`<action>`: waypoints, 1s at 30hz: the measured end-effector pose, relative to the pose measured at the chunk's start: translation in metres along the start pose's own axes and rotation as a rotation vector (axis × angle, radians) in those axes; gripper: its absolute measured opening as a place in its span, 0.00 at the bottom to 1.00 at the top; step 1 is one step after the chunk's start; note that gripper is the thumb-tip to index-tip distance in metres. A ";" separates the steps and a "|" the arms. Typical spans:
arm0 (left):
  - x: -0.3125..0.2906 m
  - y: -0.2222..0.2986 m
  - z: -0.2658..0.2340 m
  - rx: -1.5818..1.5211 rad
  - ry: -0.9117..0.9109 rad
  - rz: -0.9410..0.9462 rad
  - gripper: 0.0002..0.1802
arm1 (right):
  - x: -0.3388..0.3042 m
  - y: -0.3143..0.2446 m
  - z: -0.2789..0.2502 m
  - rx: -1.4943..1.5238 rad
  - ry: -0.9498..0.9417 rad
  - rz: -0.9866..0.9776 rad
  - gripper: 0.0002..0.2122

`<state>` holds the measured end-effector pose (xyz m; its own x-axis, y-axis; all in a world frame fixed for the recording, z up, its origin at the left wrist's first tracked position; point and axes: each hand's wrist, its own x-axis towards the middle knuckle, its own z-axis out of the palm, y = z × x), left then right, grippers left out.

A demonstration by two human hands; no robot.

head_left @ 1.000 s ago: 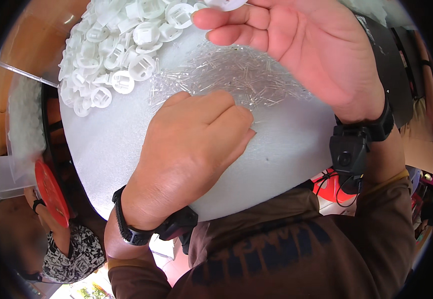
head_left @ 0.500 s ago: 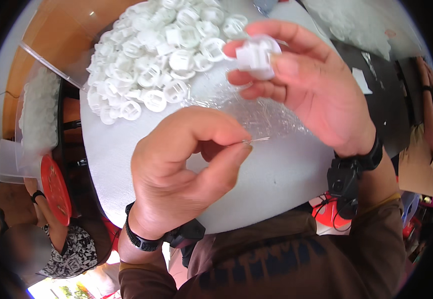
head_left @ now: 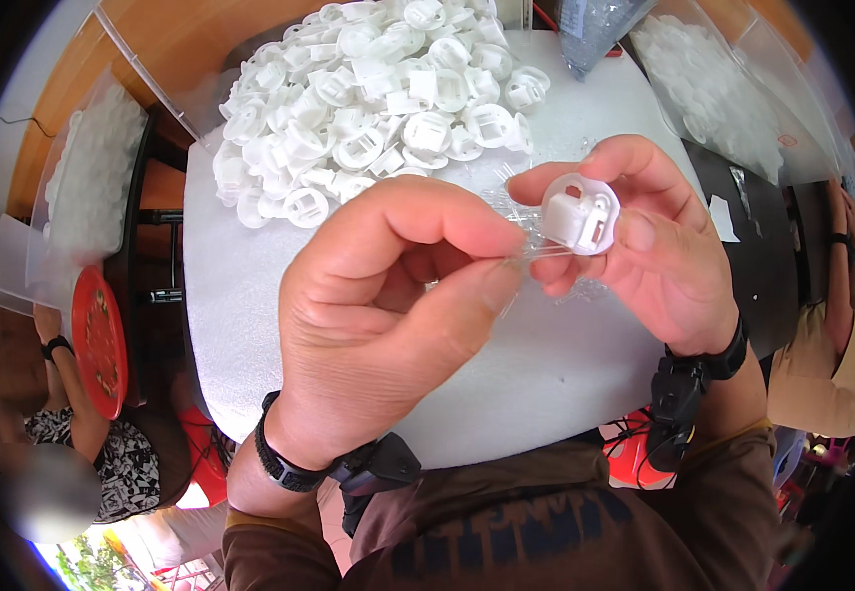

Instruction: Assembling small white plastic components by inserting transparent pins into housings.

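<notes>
Left hand pinches thin wires, right hand 1 white part.

Pins: left ends hidden in left hand | right hand: fingers partly hidden behind white part | bag: cut off, far edge | co-worker's head, left: blurred
</notes>
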<state>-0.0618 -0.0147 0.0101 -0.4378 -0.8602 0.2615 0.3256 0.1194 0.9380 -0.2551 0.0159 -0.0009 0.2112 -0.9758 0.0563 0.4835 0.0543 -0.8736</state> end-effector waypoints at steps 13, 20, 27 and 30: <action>0.000 -0.004 -0.001 0.062 -0.081 0.067 0.11 | -0.001 0.005 -0.001 0.010 -0.089 -0.034 0.15; -0.001 -0.005 0.003 0.077 -0.051 0.057 0.11 | -0.003 0.006 0.001 -0.021 -0.087 -0.046 0.15; 0.000 -0.007 0.000 0.192 -0.096 0.113 0.10 | -0.003 0.007 0.001 -0.003 -0.100 -0.045 0.15; 0.001 -0.007 -0.003 0.238 -0.109 0.128 0.10 | -0.003 0.008 0.001 -0.030 -0.099 -0.057 0.15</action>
<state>-0.0621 -0.0173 0.0035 -0.4976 -0.7738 0.3919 0.1841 0.3472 0.9195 -0.2510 0.0196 -0.0070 0.2672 -0.9515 0.1527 0.4718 -0.0090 -0.8817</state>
